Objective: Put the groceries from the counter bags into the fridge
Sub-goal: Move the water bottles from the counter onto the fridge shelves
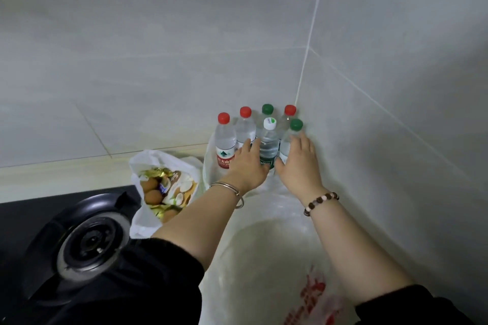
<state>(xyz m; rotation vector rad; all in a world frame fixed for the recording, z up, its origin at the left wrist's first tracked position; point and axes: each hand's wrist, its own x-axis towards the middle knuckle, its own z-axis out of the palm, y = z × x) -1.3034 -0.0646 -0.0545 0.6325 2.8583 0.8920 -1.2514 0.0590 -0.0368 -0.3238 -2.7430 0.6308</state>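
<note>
Several water bottles with red, green and white caps stand in an open white plastic bag (pixel 208 166) in the counter's back corner. My left hand (pixel 247 165) reaches in with its fingers stretched out, between a red-capped bottle (pixel 225 145) and the white-capped bottle (pixel 268 144). It touches them without a clear grip. My right hand (pixel 299 163) wraps around the front green-capped bottle (pixel 286 149), thumb on its left and fingers on its right. That bottle still stands in the bag.
A second white bag (pixel 140 166) to the left holds brown eggs and gold-wrapped snacks. A black gas hob with a burner (pixel 89 240) fills the lower left. A red-printed plastic bag (pixel 303 290) lies in front. Tiled walls close off the back and right.
</note>
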